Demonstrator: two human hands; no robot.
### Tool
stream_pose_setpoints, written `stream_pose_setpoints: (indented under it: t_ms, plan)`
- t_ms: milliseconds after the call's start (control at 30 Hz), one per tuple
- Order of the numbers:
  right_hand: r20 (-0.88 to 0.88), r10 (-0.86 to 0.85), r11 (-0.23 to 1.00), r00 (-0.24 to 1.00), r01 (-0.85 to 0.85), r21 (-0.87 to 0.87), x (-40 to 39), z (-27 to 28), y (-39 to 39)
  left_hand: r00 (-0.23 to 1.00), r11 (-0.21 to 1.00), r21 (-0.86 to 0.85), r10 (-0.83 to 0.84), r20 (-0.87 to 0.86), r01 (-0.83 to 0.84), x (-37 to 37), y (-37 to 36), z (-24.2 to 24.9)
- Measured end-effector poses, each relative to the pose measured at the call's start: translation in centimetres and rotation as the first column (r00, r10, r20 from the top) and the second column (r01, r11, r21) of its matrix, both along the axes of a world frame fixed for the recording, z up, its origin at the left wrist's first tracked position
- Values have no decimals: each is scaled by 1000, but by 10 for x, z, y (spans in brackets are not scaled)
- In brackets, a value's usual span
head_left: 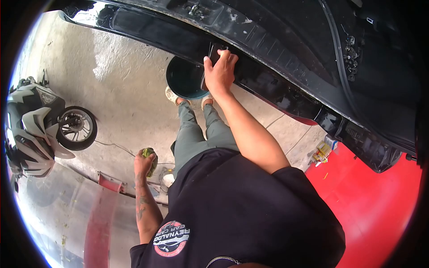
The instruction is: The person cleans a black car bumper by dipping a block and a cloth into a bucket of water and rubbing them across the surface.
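Observation:
My right hand [220, 73] is at the edge of the black car bumper [277, 91], its fingers curled over a dark flat piece [216, 48] with a thin pale edge. What this piece is I cannot make out. Lower and off to the left, my left hand [144, 163] is closed around a crumpled yellow-green cloth [151, 161], away from the car. Below the bumper, a dark round bucket [178, 79] stands on the floor just in front of my feet.
A grey and black motorcycle [38, 125] is parked at the left. Small yellow items [321, 154] lie beside a red surface [366, 201] at the right. Metal clips [351, 56] rest inside the car's rear. A silver panel with a red stripe [103, 223] is at lower left.

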State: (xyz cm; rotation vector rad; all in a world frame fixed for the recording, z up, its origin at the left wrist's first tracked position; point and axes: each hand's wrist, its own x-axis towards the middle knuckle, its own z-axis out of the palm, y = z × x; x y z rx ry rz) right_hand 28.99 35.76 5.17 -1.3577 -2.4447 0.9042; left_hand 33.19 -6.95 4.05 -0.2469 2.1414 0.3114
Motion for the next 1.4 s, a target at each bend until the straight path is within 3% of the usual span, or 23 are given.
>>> stream_pose_setpoints:
  t_ms: [167,367,433,533,633,667,800,900,1000,1100,1267,1400]
  plan:
    - [59,61,998,996,-59,-31,13,-7,-19,1000,1000,-10,-5,-2,5,3,0,-6]
    - [-51,35,999,998,-36,-10,-10,-3,-2,1000,1000,-3,18,10,-18,2,6,-1]
    - [-8,66,998,998,-66,17,-2,-9,-20,1000,1000,0,5,-4,-5,3,5,-4]
    - [-1,107,993,994,-107,-54,6,-16,-35,1000,1000,-11,-15,2,15,4,3,-7]
    - [-97,140,989,985,-134,69,-10,-14,-20,1000,999,40,10,3,-10,7,-4,-11]
    - [-37,89,996,995,-90,-20,-17,-6,-14,1000,999,38,17,2,-17,7,-5,-12]
    - [-54,108,993,993,-106,44,-11,-16,-25,1000,1000,14,13,8,-13,8,-9,-13]
    - [-7,129,990,992,-129,-49,-2,-16,-37,1000,1000,1,8,21,-8,9,-5,-11]
    - [-60,152,988,986,-150,43,-16,-15,-22,1000,1000,9,15,26,-16,9,-4,-10]
    - [-34,82,996,996,-83,-23,-30,-4,-17,999,999,21,33,25,-33,7,-1,-8]
    - [-13,112,990,994,-113,-88,-12,-12,-42,1000,1000,23,-3,2,3,4,4,-11]
    - [-21,46,999,999,-46,-27,-31,-6,-20,1000,998,58,26,-1,-26,1,8,-6]
